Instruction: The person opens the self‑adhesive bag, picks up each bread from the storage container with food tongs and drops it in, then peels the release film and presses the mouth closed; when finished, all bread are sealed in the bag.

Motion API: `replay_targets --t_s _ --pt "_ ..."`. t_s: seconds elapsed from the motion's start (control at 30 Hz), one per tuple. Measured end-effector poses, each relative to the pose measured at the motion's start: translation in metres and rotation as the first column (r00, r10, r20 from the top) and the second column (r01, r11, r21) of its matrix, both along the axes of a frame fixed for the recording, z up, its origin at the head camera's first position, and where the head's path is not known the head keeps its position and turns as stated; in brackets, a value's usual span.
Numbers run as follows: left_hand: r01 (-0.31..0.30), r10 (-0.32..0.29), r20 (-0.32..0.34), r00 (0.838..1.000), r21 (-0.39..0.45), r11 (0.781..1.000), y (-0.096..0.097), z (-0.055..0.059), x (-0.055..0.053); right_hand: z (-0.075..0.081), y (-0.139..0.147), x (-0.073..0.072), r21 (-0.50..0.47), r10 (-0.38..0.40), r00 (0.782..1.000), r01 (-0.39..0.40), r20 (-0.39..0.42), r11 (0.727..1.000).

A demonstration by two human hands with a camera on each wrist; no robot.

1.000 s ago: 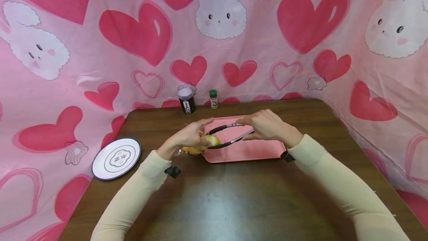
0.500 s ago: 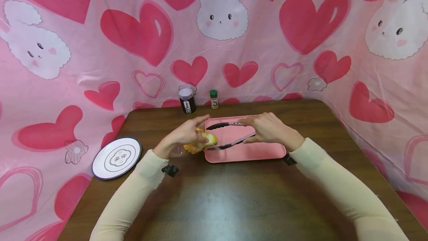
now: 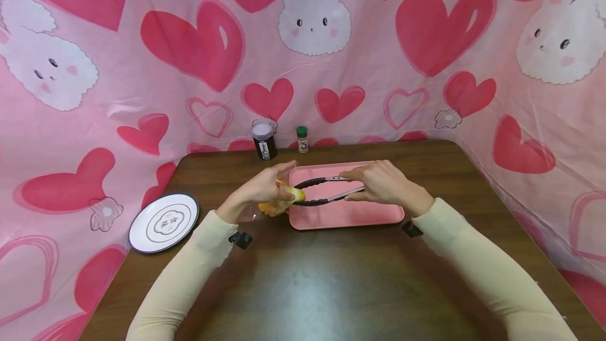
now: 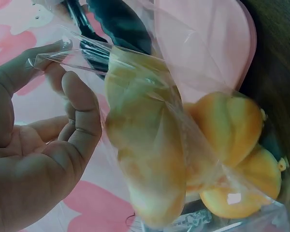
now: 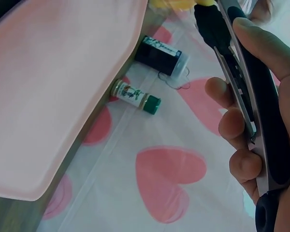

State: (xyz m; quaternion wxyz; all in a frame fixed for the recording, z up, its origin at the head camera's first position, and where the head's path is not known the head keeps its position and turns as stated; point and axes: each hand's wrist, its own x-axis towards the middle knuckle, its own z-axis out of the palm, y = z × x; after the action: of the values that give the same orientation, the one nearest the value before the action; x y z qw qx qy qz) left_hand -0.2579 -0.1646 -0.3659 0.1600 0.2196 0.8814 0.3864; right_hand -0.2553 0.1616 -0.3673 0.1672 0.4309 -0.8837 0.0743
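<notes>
My left hand [image 3: 260, 191] holds a clear plastic bag [image 4: 63, 54] left of the pink tray, pinching its film at the mouth. Inside lies a long pale-yellow bread roll [image 4: 145, 145], beside rounder golden-brown rolls [image 4: 227, 128]. My right hand [image 3: 390, 188] grips black-and-steel tongs [image 3: 331, 198], thumb on one arm and fingers curled round the other. The tongs point left over the tray, their arms apart. Their black tips reach the end of the long roll at the bag's mouth, partly behind the film in the left wrist view.
The pink tray [image 3: 350, 221] lies below the tongs on the wooden table [image 3: 307, 278]. A white plate [image 3: 156, 241] with a dark rim sits at the left. Behind stand a dark jar [image 3: 265, 146] with a pale lid and a small green-capped shaker [image 3: 303, 143].
The tongs spread wider half a second ago and have since narrowed around the roll's end. The left hand with the bag has shifted slightly left; the right hand has moved slightly right.
</notes>
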Motion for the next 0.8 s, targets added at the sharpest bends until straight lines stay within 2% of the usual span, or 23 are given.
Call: replay_targets --t_s 0.2,0.33,0.43,0.57,0.67,0.8 --pt "-0.01 0.01 0.011 1.0 -0.024 1.0 0.001 -0.002 0.001 0.003 -0.009 0.001 0.019 0.004 1.0 -0.004 0.008 1.0" --pt "-0.022 0.021 -0.032 0.999 -0.036 0.999 0.001 -0.001 0.001 0.007 -0.012 0.002 0.04 0.01 1.0 -0.01 0.009 0.999" --pt "-0.039 0.039 -0.047 0.998 -0.016 0.999 -0.001 0.001 0.0 0.01 -0.01 0.001 0.048 0.011 1.0 -0.009 -0.026 0.999" --pt "-0.04 0.041 -0.024 0.999 0.024 0.999 -0.002 0.002 -0.001 0.012 -0.006 0.0 0.04 0.021 0.996 -0.017 -0.088 0.999" --pt "-0.044 0.044 -0.021 0.999 0.018 0.999 -0.002 0.003 -0.001 0.012 -0.004 -0.002 0.028 0.041 0.99 -0.037 -0.131 0.999" --pt "-0.036 0.036 -0.019 0.999 -0.013 0.999 0.0 0.002 0.0 0.012 -0.005 -0.002 0.022 0.055 0.988 -0.052 -0.145 0.998"
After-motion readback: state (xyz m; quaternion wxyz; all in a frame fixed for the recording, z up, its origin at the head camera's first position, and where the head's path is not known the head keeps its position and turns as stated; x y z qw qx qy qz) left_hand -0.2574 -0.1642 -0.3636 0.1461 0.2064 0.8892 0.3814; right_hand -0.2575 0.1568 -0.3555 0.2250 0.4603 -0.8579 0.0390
